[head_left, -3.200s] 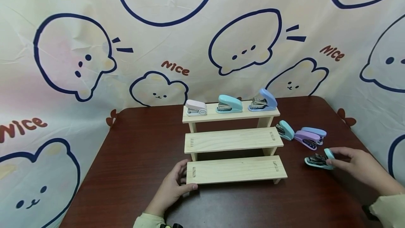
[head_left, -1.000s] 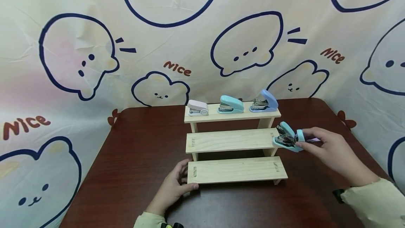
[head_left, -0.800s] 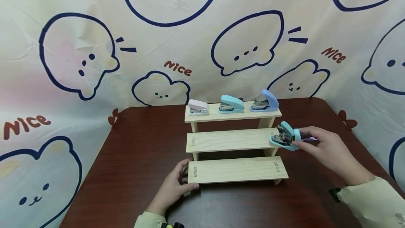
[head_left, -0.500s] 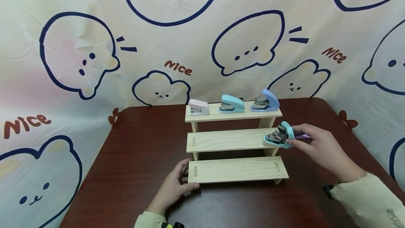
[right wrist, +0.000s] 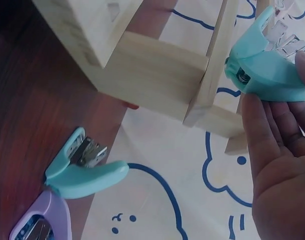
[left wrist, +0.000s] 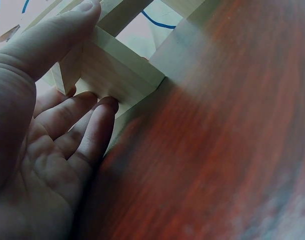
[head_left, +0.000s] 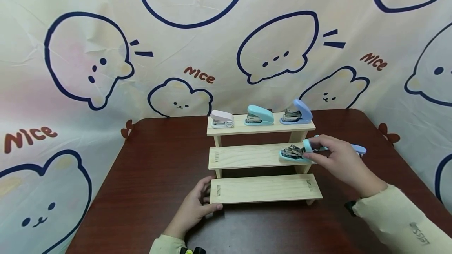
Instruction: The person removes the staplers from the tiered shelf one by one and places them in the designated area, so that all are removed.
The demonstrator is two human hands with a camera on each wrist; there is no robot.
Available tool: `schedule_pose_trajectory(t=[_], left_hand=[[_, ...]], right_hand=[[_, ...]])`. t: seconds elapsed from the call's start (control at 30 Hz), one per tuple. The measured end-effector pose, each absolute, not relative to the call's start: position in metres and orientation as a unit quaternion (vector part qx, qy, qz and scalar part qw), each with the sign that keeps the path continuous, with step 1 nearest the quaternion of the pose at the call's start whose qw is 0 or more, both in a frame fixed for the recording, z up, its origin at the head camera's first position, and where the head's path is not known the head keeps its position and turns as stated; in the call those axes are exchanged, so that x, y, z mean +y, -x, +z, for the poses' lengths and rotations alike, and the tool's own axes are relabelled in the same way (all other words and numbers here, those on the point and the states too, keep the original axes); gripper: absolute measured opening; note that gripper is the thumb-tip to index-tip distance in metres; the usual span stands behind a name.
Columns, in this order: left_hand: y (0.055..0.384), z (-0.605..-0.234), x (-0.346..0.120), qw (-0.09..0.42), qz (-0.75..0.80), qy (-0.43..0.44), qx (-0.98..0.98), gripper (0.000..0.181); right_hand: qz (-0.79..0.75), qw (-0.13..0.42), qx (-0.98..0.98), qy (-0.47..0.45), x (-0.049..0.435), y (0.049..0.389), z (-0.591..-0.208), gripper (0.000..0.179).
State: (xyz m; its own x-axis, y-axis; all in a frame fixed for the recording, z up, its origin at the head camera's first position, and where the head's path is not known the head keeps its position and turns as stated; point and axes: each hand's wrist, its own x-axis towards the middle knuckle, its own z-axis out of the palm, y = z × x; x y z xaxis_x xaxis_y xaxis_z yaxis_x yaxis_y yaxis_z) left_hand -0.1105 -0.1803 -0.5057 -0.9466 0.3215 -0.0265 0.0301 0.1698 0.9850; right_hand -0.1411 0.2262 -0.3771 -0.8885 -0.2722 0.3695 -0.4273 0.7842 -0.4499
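A light wooden three-tier stand (head_left: 247,156) is on the dark table. My left hand (head_left: 192,210) holds the left end of its lowest tier, thumb over the front edge and fingers (left wrist: 95,127) against the side piece. My right hand (head_left: 335,160) pinches a teal stapler (head_left: 306,146) by its raised top arm. The base of that stapler overlaps the right end of the middle tier in the head view. In the right wrist view, the stapler (right wrist: 272,75) is gripped between thumb and fingers, its metal inner part exposed.
On the top tier stand a pale pink stapler (head_left: 222,119), a teal one (head_left: 260,115) and a periwinkle one (head_left: 298,113) swung open. Right of the stand lie another teal stapler (right wrist: 87,181), a purple one (right wrist: 55,215) and a blue one (head_left: 359,150). A printed cloth (head_left: 197,50) hangs behind.
My right hand took the teal stapler from the table at the right and carried it left and back to the middle tier. My left hand keeps its hold on the lowest tier.
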Motion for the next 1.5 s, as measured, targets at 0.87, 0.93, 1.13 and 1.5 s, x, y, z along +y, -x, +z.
schedule_pose_trajectory(t=[0.87, 0.93, 1.13, 1.5], left_hand=[[0.111, -0.505, -0.182, 0.108, 0.619, -0.120, 0.769, 0.086], [0.111, -0.505, -0.182, 0.109, 0.617, -0.120, 0.770, 0.087], [0.112, -0.506, -0.182, 0.112, 0.615, -0.118, 0.771, 0.088], [0.114, -0.507, -0.183, 0.120, 0.600, -0.111, 0.783, 0.091]], right_hand=[[0.291, 0.056, -0.927, -0.229, 0.162, 0.168, -0.362, 0.033], [0.298, 0.050, -0.925, -0.232, 0.155, 0.170, -0.362, 0.033], [0.313, 0.055, -0.915, -0.250, 0.136, 0.176, -0.364, 0.032], [0.329, 0.066, -0.897, -0.289, 0.105, 0.181, -0.365, 0.026]])
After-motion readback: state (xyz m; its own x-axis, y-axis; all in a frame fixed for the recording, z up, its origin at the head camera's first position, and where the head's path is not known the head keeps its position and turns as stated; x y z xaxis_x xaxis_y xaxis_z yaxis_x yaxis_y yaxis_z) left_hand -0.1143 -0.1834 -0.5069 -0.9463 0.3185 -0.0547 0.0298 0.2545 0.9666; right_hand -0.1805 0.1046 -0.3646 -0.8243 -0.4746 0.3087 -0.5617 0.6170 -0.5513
